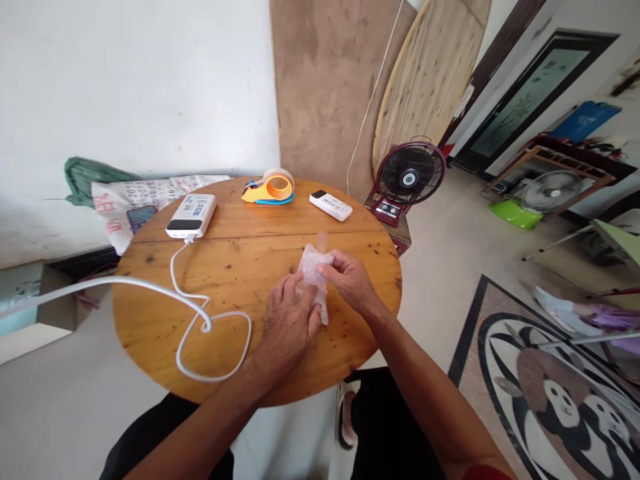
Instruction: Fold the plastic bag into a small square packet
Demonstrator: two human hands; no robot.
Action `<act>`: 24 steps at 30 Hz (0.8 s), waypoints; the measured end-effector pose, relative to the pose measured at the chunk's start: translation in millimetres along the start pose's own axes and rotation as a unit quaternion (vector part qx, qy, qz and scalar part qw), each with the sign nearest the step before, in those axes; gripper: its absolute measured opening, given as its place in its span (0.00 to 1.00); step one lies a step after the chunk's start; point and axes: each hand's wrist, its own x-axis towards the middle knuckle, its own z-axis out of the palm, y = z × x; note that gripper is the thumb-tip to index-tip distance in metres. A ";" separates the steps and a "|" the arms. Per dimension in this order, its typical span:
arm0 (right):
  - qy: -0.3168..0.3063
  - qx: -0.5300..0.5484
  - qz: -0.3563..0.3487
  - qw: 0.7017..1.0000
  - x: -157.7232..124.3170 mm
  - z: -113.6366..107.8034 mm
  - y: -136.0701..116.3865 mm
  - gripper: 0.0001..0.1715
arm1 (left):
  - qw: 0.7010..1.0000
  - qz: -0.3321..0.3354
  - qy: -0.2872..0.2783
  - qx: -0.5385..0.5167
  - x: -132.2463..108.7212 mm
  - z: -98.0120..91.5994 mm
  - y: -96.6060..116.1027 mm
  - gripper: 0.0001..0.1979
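- At the far left, a woven sack [145,200] with printed letters leans against the white wall, and a green crumpled cloth [85,177] lies on top of it
- On the left part of the round table [240,260], made from glossy yellow wood planks with dark knots, you see a white power bank [191,215], a flat block with rounded corners and one dark end
- A thick white cable [200,313] is plugged in the power bank and makes a soft loop on the wood, just left of your arm
- At the back edge of the table stands a tape dispenser [270,188], orange and blue plastic, with a pale tape roll in it
- Your left hand [287,327] rests low on the table, the fingers close together and curled on the lower part of the plastic piece
- The plastic piece [313,267] is thin, half transparent and crinkled; it is between your two hands, near the middle of the table, its lower end touching the wood
- Your right hand [350,280] pinches the upper part of the plastic piece, thumb against bent fingers, narrow
- Behind the right hand, well apart, lies a white remote control [331,205], long and flat
- Beside the table on the floor stands a dark red fan [410,177] with a round wire grille
- At the far right, the floor [560,400] shows a round panda picture
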 end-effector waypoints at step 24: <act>0.017 0.146 0.036 0.988 20.4 25.8 8.7 0.10 | 1.000 -0.027 -0.009 -0.005 0.5 -6.3 -4.8 0.20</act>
